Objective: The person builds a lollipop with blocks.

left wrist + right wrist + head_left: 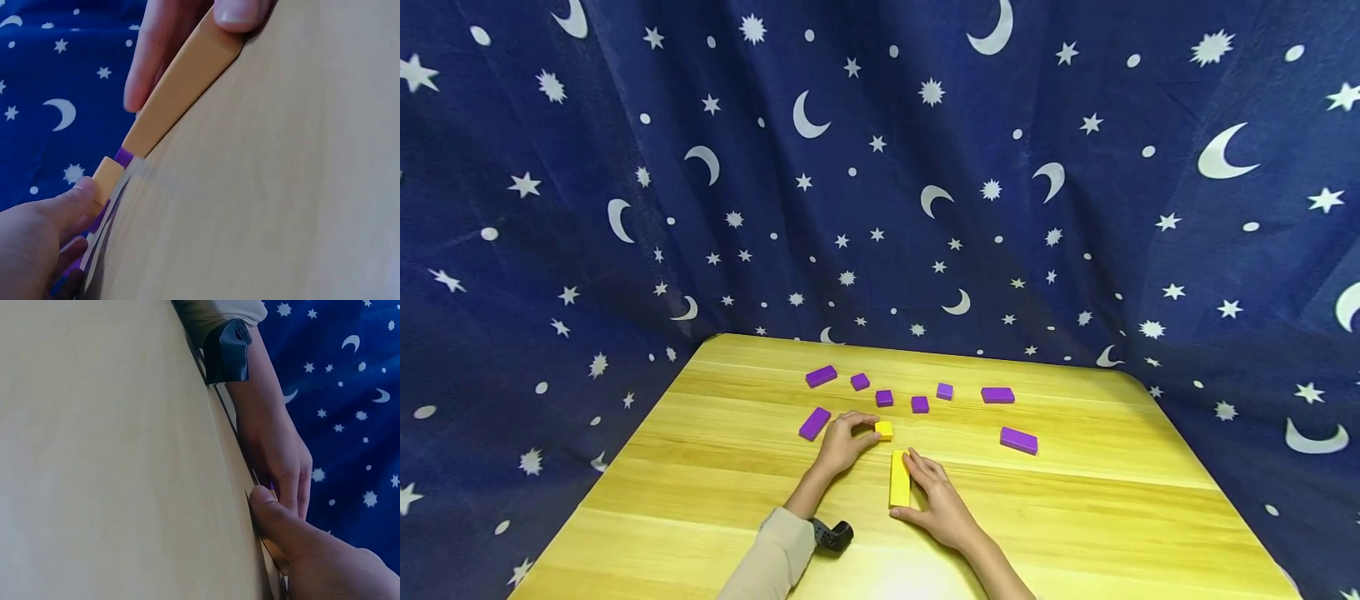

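Note:
My left hand (842,446) pinches a small yellow cube (884,430) between thumb and fingers, just in front of the purple blocks. Nearer to me, my right hand (942,504) holds a long yellow block (898,483), its thumb at the near end and its fingers along the far right side. In the left wrist view the cube (107,178) sits at the left thumb's tip, while the long block (181,81) slants up to the right fingers. The right wrist view shows the right thumb (275,512) in front of the left hand (275,444), with the long block mostly hidden.
Small purple cubes (884,398) form a loose curve beyond my hands on the wooden table (1097,508). Longer purple blocks lie to the left (815,423) and right (1018,441). A dark blue curtain (880,167) with moons and stars hangs behind the table.

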`<state>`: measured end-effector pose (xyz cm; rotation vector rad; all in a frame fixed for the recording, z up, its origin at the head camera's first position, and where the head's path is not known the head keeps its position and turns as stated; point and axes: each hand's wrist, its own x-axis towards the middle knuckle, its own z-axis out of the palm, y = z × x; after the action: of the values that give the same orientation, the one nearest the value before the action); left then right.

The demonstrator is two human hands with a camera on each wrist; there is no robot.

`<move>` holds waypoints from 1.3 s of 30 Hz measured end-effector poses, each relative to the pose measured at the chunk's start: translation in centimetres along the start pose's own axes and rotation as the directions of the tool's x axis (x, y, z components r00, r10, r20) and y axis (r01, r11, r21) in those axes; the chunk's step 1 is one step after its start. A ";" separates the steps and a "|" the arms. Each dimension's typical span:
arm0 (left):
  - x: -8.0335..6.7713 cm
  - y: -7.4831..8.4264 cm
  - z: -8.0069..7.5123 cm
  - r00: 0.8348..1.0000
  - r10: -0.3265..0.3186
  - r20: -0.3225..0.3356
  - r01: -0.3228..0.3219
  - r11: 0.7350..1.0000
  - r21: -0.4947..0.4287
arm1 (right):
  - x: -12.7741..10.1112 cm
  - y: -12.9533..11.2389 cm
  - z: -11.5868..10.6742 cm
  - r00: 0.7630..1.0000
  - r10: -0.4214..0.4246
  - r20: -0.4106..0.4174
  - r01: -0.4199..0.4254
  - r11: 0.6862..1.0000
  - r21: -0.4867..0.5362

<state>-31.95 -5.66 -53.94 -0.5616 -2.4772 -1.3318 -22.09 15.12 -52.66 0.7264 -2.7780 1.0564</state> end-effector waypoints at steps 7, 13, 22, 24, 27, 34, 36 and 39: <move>0.1 0.6 1.0 0.998 0.047 0.052 -0.045 0.998 -0.053 | -0.3 0.0 -0.1 0.997 -0.017 -0.072 0.020 0.999 0.045; 0.3 0.5 1.3 0.992 0.098 0.082 -0.092 0.993 -0.072 | -0.5 0.2 -0.1 0.996 -0.033 -0.087 0.039 0.997 0.067; 0.3 0.2 1.1 0.984 0.069 0.164 -0.062 0.997 -0.048 | -0.5 0.2 0.0 0.995 -0.043 -0.090 0.049 0.997 0.063; 0.3 0.2 0.9 0.980 0.065 0.188 -0.056 0.997 -0.056 | -0.4 0.2 0.0 0.994 -0.043 -0.096 0.049 0.997 0.061; 0.3 0.3 0.7 0.974 0.053 0.219 -0.038 0.997 -0.072 | -0.4 0.3 0.0 0.994 -0.040 -0.101 0.046 0.997 0.060; 0.4 0.3 0.6 0.974 0.042 0.223 -0.027 0.997 -0.069 | -0.4 0.4 0.1 0.994 -0.038 -0.101 0.044 0.997 0.061; 0.4 0.2 0.7 0.975 0.048 0.215 -0.035 0.997 -0.063 | -0.4 0.4 0.1 0.994 -0.041 -0.099 0.048 0.997 0.064; 0.4 0.1 0.9 0.976 0.061 0.210 -0.049 0.997 -0.060 | -0.4 0.3 0.0 0.994 -0.046 -0.099 0.053 0.996 0.067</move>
<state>-32.33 -4.77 -54.19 -0.8182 -2.5755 -1.3868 -21.90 15.49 -52.97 0.7269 -2.6396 1.1522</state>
